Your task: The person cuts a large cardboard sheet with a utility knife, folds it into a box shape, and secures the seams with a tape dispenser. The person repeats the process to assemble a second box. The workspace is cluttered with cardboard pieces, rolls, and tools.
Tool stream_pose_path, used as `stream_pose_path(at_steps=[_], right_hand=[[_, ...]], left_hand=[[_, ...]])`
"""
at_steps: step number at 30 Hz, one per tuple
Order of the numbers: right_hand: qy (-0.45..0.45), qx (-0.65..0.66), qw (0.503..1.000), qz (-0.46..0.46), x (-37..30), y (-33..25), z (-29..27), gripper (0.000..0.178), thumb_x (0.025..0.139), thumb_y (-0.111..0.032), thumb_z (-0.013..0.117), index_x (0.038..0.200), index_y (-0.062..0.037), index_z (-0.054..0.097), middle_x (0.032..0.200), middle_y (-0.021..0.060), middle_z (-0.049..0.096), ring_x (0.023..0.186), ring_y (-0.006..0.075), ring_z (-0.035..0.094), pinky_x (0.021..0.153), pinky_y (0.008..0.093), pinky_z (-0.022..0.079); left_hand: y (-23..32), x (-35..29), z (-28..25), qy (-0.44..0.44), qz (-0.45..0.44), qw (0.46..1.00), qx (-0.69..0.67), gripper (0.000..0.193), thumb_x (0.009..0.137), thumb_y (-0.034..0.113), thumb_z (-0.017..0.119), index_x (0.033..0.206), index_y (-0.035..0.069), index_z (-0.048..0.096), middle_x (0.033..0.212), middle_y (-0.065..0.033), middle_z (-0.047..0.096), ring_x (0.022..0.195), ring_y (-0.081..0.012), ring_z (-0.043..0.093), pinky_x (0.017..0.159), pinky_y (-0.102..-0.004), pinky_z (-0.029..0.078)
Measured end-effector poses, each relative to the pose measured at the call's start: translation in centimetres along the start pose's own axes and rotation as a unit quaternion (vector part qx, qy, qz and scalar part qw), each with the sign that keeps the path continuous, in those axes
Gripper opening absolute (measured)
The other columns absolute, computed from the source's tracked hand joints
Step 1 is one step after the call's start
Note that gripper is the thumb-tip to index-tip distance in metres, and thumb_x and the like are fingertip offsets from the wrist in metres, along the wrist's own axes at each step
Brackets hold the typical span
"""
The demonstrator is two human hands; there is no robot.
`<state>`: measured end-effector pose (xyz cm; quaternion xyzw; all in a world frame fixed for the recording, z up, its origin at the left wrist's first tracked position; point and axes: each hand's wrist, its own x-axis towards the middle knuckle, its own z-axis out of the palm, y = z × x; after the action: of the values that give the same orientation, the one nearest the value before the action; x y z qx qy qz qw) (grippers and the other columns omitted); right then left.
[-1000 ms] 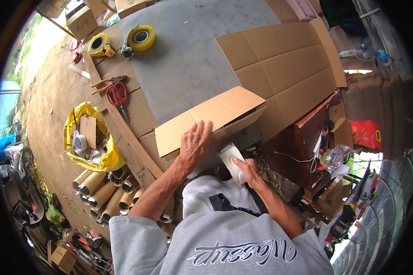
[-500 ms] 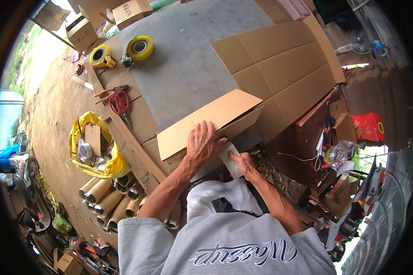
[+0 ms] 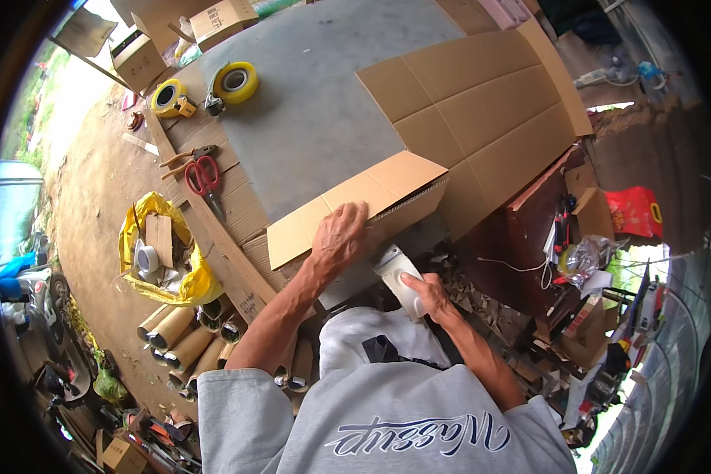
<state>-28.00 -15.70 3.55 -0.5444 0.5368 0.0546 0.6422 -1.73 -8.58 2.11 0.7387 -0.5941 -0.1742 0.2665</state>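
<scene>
Folded cardboard mid-frame, under left hand, fingers flat, side by side; right hand fingers pinching white tool, lower centre.

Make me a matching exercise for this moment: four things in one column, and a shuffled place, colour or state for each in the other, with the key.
Column one:
1. Left hand
2. Right hand
3. Scissors
4. Plastic bag

Column two:
A. Red-handled, beside the pliers
B. Gripping a pale handheld object
C. Yellow and open-topped
D. Laid on the folded cardboard

Pairs: 1-D, 2-B, 3-A, 4-C
</scene>
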Motion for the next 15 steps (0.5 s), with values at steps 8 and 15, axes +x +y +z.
stream_pose_path(at_steps=[8, 15], right_hand=[[-0.019, -0.013, 0.999, 0.025, -0.6, 0.5, -0.9, 0.056, 0.087, -0.052, 0.069, 0.083, 0.003, 0.073, 0.07, 0.0078, 0.068, 0.063, 0.0158, 0.062, 0.059, 0.033, 0.049], [-0.042, 0.14, 0.988, 0.056, -7.1, -4.7, 0.2, 0.049, 0.09, -0.046, 0.07, 0.098, 0.0015, 0.075, 0.081, 0.0084, 0.07, 0.066, 0.0151, 0.063, 0.059, 0.0313, 0.051]], left_hand=[[-1.7, -0.8, 0.4, -0.043, 0.025, 0.998, -0.043, 0.061, 0.085, 0.016, 0.057, 0.14, -0.011, 0.049, 0.144, -0.0332, 0.053, 0.135, -0.0467, 0.052, 0.113, -0.0474, 0.044], [-0.7, -0.9, 0.9, 0.051, 0.049, 0.997, 0.009, 0.047, 0.08, 0.013, 0.065, 0.121, -0.008, 0.055, 0.118, -0.0276, 0.064, 0.107, -0.0428, 0.065, 0.091, -0.0467, 0.055]])
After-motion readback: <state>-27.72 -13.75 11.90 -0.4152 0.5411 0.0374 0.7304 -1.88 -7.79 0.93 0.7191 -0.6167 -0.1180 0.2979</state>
